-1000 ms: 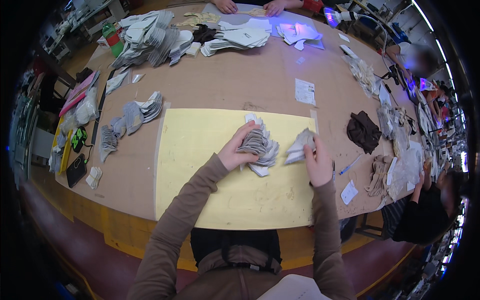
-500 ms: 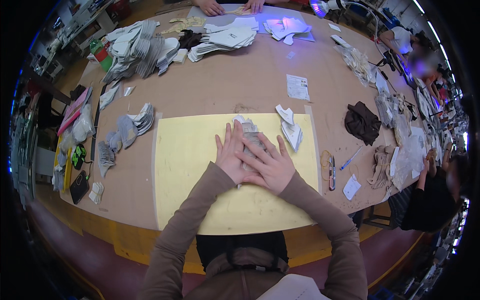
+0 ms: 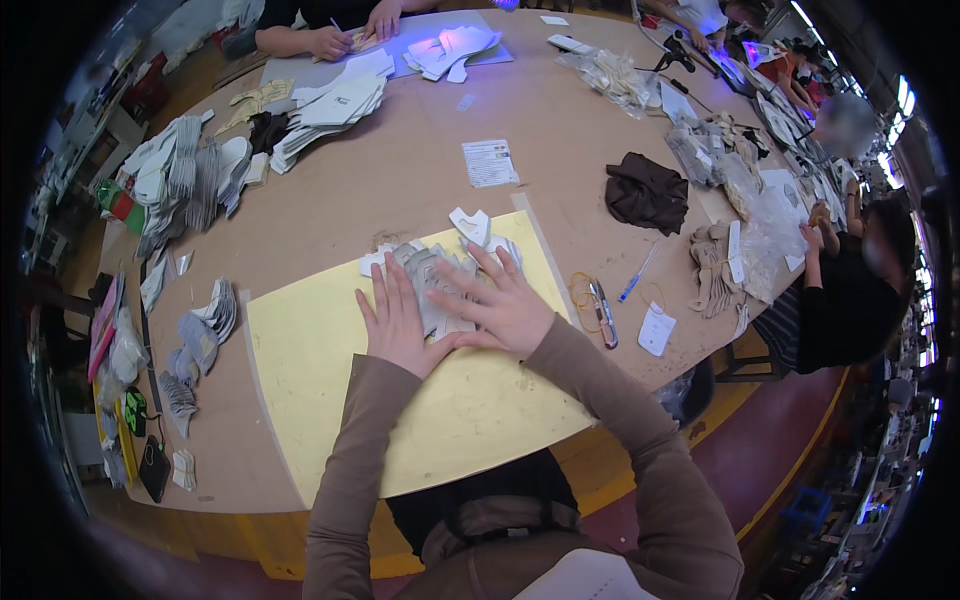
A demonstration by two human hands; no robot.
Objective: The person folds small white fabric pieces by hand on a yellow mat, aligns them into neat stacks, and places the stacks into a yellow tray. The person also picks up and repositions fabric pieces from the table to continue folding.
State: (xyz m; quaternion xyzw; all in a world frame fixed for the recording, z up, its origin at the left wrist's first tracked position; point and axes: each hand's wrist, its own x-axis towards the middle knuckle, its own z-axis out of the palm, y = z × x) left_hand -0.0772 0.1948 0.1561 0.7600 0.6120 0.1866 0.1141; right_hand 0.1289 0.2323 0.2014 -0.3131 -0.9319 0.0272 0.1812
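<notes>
My left hand (image 3: 396,326) lies flat with its fingers spread over the left side of some grey cut pieces (image 3: 433,290). Over their right side rests my right hand (image 3: 510,312), also spread, its thumb close to the left thumb. Fanned out and overlapping, the grey pieces sit on a yellow board (image 3: 310,390) and are partly covered by my fingers. A few white cut pieces (image 3: 470,227) are just beyond my right fingertips. Neither hand grips anything.
Stacks of white and grey pieces (image 3: 185,185) stand at the far left, with a white stack (image 3: 335,105) beyond. Brown cloth (image 3: 647,192), a utility knife (image 3: 604,315), a pen (image 3: 636,275) and a white tag (image 3: 656,330) lie right. Another person's hand (image 3: 383,19) works across the table.
The head view has turned, so the table appears tilted and shifted left. My hands have spread apart a little, showing more of the grey pieces, which now reach near the white ones.
</notes>
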